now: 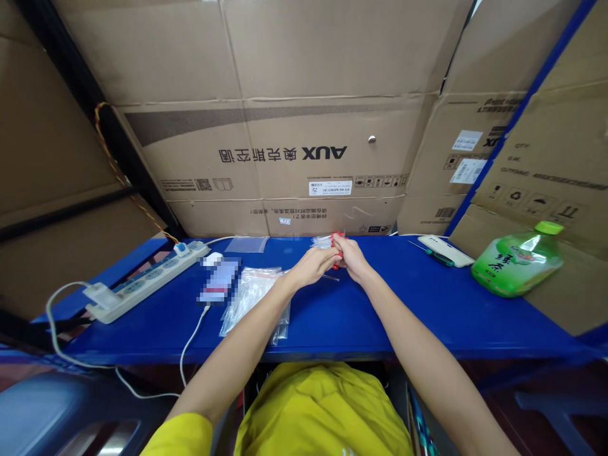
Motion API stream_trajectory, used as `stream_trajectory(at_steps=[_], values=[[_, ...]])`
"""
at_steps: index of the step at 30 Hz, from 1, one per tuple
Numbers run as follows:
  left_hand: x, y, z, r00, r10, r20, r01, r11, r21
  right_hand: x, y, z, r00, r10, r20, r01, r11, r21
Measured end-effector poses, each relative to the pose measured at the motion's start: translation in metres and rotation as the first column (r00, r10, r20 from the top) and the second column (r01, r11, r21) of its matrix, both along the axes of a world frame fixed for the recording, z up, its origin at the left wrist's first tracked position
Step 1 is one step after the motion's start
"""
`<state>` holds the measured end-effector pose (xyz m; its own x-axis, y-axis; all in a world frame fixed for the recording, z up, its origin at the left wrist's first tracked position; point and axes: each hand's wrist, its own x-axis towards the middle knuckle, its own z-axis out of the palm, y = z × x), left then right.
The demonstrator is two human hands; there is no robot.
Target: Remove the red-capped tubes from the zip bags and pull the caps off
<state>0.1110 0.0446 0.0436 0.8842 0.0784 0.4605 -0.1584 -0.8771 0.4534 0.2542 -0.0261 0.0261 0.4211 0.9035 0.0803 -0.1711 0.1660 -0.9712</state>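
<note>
My left hand (314,266) and my right hand (352,256) meet above the far middle of the blue table. Between them is a bundle of thin, whitish clear sticks with red ends (323,242). Fingers of both hands are closed around the red ends and hide part of them. The pale ends point left, toward the cardboard. A thin dark piece (331,278) shows just below the hands; its kind is not clear. Beside my left forearm lies a pile of clear plastic zip bags (254,294), partly covered by that arm.
The blue table (342,323) holds a power strip (152,278), a phone (221,282) on a white cable, and a flat clear sheet (246,244). To the right are a green-handled screwdriver (439,256), a white flat object (446,250) and a green bottle (517,263). Cardboard (285,126) walls the back.
</note>
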Motion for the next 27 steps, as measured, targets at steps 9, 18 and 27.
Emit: stream_trajectory(at_steps=[9,18,27], values=[[0.003,-0.008,-0.003,0.999,0.000,-0.051,-0.002,0.999,-0.042,0.013,-0.010,0.009,0.983,0.177,0.047,-0.167,0.973,-0.160],[0.003,0.006,-0.008,0.847,0.492,0.201,-0.485,0.870,-0.088,0.030,-0.004,0.003,0.833,-0.261,0.487,0.230,0.965,0.125],[0.009,0.036,-0.030,0.569,0.816,0.096,-0.637,0.512,-0.576,0.014,-0.011,-0.001,0.427,0.134,0.894,0.017,0.988,-0.155]])
